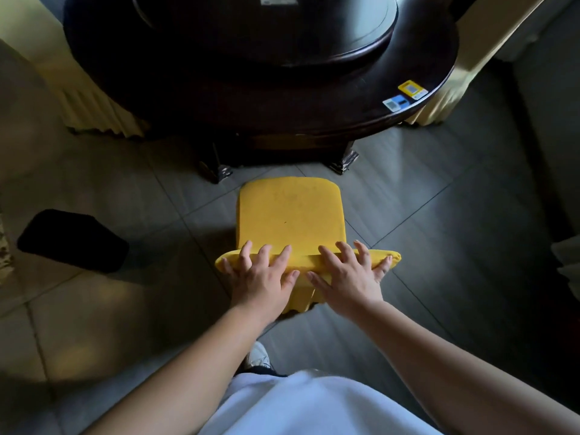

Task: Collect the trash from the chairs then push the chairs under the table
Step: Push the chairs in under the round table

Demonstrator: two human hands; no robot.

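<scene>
yellow chair (290,215) standing on the tiled floor (439,215) just short of the dark round table (314,114), seat bare of trash. left hand (262,274) and right hand (350,277) pressing the backrest top, fingers spread flat. best pushed evenly, straight between the table legs, steering clear of the black bin (72,240) at left.

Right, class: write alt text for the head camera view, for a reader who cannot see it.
A person's left hand and right hand press flat on the top of a yellow chair's backrest, its seat facing a dark round table. A black bin stands on the tiled floor at left.
</scene>
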